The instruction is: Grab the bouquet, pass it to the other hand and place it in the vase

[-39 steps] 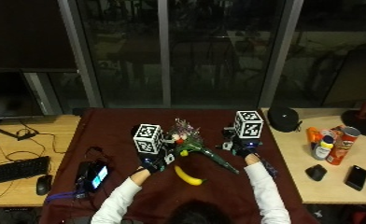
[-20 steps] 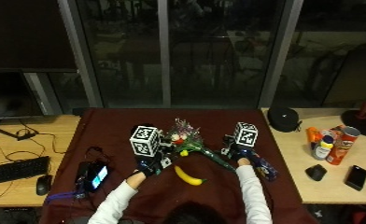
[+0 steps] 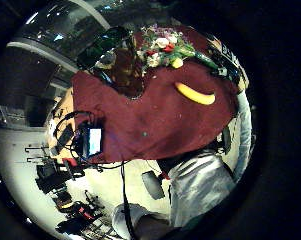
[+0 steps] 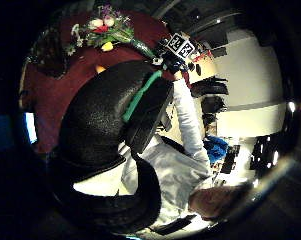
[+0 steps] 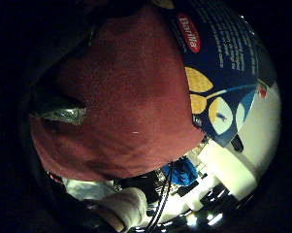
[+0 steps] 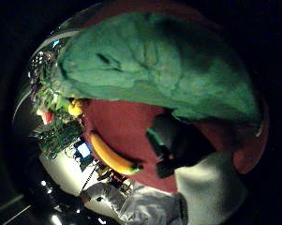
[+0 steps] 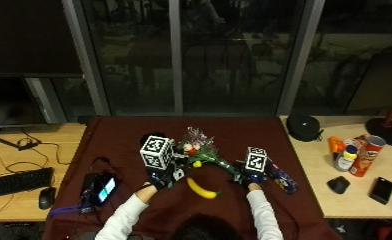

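The bouquet [image 7: 198, 148], with white, red and yellow flowers and green wrapped stems, lies on the dark red tablecloth [image 7: 123, 137]. Its stems point toward my right hand [image 7: 250, 176], which grips the stem end low over the cloth. The green wrap [image 6: 159, 70] fills the right thumb side palm view. My left hand [image 7: 160, 174] hovers left of the flowers, holding nothing, its fingers relaxed. The dark vase [image 7: 149, 140] stands just beyond the left hand, beside the flower heads [image 3: 162, 47].
A yellow banana [image 7: 202, 189] lies on the cloth between my hands. A blue pasta box [image 7: 280, 178] lies right of the right hand. A small lit device [image 7: 103, 188] with cables sits at the cloth's left edge. Cans and bottles [image 7: 356, 154] stand on the right table.
My right hand has moved nearer to me and down to the bouquet's stem end. The left hand shifted slightly left and toward me.
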